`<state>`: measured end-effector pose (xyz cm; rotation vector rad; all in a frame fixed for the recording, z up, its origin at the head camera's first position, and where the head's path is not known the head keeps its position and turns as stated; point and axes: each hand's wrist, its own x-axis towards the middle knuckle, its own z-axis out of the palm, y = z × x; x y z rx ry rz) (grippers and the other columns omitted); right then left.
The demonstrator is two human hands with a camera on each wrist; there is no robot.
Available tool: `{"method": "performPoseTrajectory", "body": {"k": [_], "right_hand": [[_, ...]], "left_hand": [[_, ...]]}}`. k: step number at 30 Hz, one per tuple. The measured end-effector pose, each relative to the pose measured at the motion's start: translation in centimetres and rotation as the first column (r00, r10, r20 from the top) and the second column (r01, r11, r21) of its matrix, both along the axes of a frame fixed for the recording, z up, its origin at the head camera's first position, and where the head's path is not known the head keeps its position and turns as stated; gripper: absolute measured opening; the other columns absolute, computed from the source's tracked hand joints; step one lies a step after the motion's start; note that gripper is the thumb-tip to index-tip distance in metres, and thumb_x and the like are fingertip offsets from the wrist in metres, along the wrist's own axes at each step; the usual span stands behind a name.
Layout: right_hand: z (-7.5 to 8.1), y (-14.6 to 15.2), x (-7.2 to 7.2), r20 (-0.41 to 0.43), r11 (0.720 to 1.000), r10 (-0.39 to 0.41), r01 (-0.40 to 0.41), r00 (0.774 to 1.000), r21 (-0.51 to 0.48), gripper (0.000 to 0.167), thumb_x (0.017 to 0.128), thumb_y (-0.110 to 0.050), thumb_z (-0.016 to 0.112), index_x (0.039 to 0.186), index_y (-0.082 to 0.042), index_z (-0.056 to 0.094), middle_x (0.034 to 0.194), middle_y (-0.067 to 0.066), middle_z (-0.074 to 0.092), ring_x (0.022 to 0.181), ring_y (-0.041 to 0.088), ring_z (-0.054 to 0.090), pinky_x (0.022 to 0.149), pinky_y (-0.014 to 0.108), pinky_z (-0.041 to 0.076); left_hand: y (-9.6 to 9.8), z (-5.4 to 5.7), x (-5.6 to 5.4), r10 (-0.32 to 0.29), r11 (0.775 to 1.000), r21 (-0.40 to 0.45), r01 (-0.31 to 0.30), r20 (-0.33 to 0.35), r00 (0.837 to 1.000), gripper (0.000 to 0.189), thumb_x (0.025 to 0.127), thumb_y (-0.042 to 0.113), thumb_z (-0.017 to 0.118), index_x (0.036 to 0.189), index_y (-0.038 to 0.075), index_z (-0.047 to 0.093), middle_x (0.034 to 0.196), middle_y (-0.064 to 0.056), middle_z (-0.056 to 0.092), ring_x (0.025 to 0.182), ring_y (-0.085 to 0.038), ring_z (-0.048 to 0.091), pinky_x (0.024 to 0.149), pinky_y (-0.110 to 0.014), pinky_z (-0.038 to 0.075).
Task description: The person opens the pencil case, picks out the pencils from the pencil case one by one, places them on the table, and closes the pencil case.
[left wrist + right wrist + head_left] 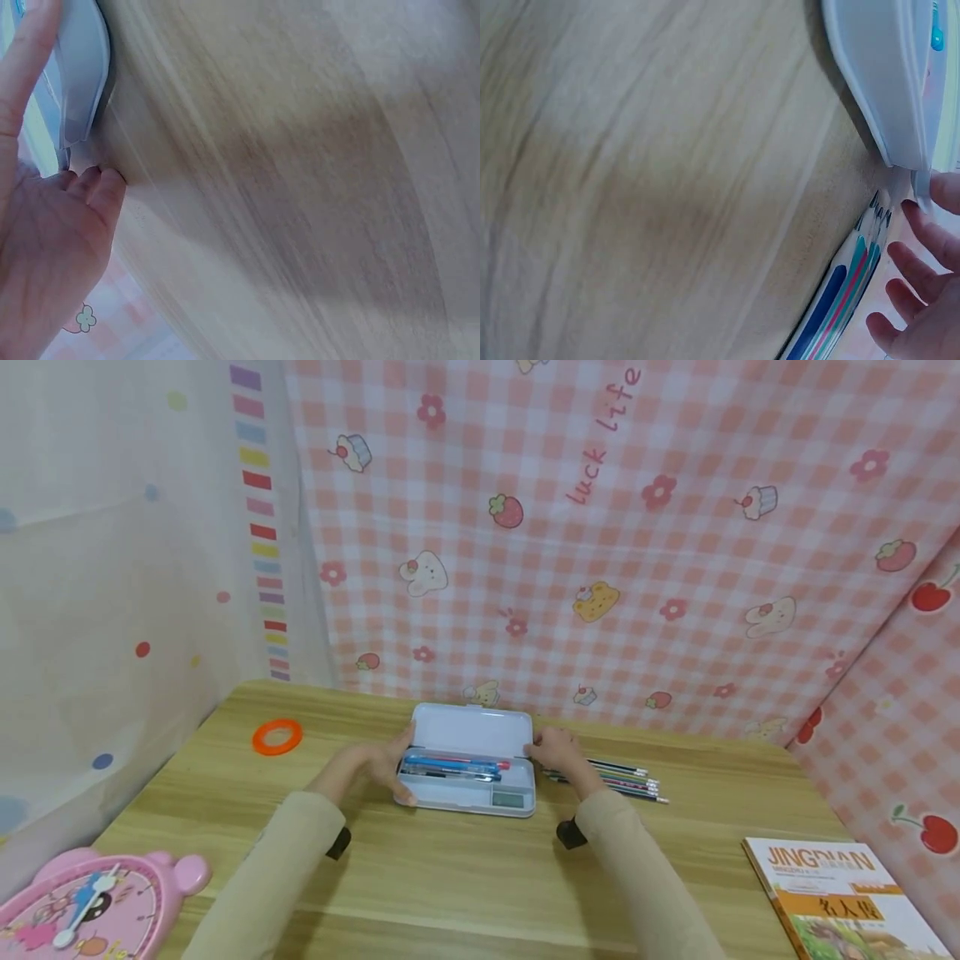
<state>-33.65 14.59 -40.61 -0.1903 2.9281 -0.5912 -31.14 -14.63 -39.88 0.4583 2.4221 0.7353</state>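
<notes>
A white pencil case (450, 792) stands with its lid (472, 729) raised. Inside lie several pens (453, 766), blue and clear, with a small grey display panel (508, 800) at the front right. My left hand (380, 768) holds the case's left end, thumb near the front corner and fingers towards the hinge. At the right, my right hand (557, 750) pinches the lid's edge near the hinge between thumb and index finger; the other fingers are spread in the right wrist view. A bundle of pencils (626, 782) lies beside the right hand, partly hidden by it.
An orange ring (277, 737) lies at the back left. A pink clock (82, 906) is at the front left, and a book (847, 893) lies at the front right. Behind the wooden table (465, 877) hangs a checked curtain (600, 543).
</notes>
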Motion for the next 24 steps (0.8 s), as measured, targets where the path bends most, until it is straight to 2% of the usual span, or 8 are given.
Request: {"method": "performPoseTrajectory", "body": {"k": [5,7,10,12,14,19,21,24], "right_hand": [[-0.1,1.0,0.1,-0.054,0.985,0.005,-0.015,0.999,-0.172,0.033,0.086,-0.023,0.061,0.103,0.005,0.062,0.098,0.016,0.066,0.089,0.024,0.06,0.077,0.032,0.05],[-4.1,2.6,-3.1,-0.125,0.959,0.046,-0.079,0.991,-0.272,0.036,0.084,-0.027,0.065,0.103,0.003,0.062,0.099,0.015,0.066,0.091,0.022,0.061,0.078,0.033,0.051],[-10.2,4.8,-8.0,-0.191,0.854,0.14,-0.216,0.972,-0.474,0.033,0.082,-0.021,0.067,0.104,0.002,0.059,0.092,0.013,0.066,0.079,0.018,0.063,0.065,0.029,0.053],[-14.2,6.2,-11.4,-0.158,0.782,0.142,-0.208,0.977,-0.587,0.033,0.081,-0.014,0.068,0.108,0.001,0.055,0.089,0.015,0.065,0.072,0.019,0.063,0.057,0.031,0.052],[-15.5,6.4,-12.3,-0.097,0.723,0.14,-0.169,0.985,-0.67,0.04,0.081,-0.004,0.066,0.116,0.001,0.049,0.094,0.019,0.064,0.073,0.023,0.064,0.058,0.035,0.054],[-13.7,5.6,-10.6,-0.057,0.698,0.095,-0.108,0.994,-0.708,0.047,0.079,0.001,0.066,0.121,0.0,0.044,0.09,0.021,0.063,0.071,0.025,0.064,0.056,0.036,0.054],[-11.1,4.7,-8.4,-0.023,0.706,0.056,-0.056,0.998,-0.706,0.046,0.079,0.002,0.066,0.121,-0.001,0.045,0.091,0.021,0.062,0.073,0.026,0.064,0.06,0.037,0.055],[-6.9,3.1,-4.8,0.021,0.712,-0.016,0.027,1.0,-0.702,0.043,0.08,0.005,0.063,0.12,-0.001,0.046,0.096,0.024,0.06,0.079,0.029,0.063,0.065,0.038,0.056]], "left_hand": [[-0.1,-0.5,0.0,0.03,0.993,0.114,-0.03,0.001,1.0,0.134,0.066,0.022,0.082,0.136,-0.005,-0.028,0.147,-0.028,-0.019,0.139,-0.041,-0.007,0.114,-0.052,0.002],[-0.2,-0.6,0.2,0.053,0.991,0.121,-0.055,0.024,0.998,0.134,0.066,0.022,0.082,0.137,-0.004,-0.028,0.148,-0.027,-0.019,0.139,-0.041,-0.007,0.114,-0.051,0.001],[-0.5,-0.8,0.3,0.085,0.988,0.128,-0.09,0.046,0.995,0.132,0.067,0.022,0.082,0.138,-0.002,-0.027,0.149,-0.026,-0.017,0.139,-0.04,-0.007,0.114,-0.051,0.001],[-0.5,-0.9,0.4,0.09,0.987,0.131,-0.095,0.043,0.995,0.131,0.068,0.023,0.081,0.139,0.0,-0.026,0.151,-0.025,-0.011,0.14,-0.039,-0.005,0.114,-0.05,0.003],[-0.9,-1.0,0.4,0.08,0.982,0.169,-0.084,0.026,0.996,0.129,0.069,0.023,0.08,0.14,0.0,-0.024,0.152,-0.025,0.0,0.14,-0.039,0.0,0.114,-0.05,0.006],[-2.0,-2.1,-0.7,0.061,0.937,0.346,-0.038,-0.057,0.997,0.096,0.082,0.023,0.069,0.144,-0.005,0.001,0.142,-0.028,0.032,0.134,-0.041,0.026,0.11,-0.051,0.023],[-2.7,-4.4,-2.8,0.087,0.909,0.417,-0.025,-0.131,0.988,0.076,0.086,0.024,0.064,0.141,-0.007,0.021,0.132,-0.028,0.046,0.125,-0.039,0.042,0.103,-0.048,0.036],[-4.1,-10.6,-7.9,0.155,0.855,0.519,0.006,-0.266,0.951,0.05,0.088,0.023,0.061,0.126,-0.006,0.048,0.105,-0.019,0.066,0.094,-0.025,0.063,0.078,-0.034,0.053]]}}
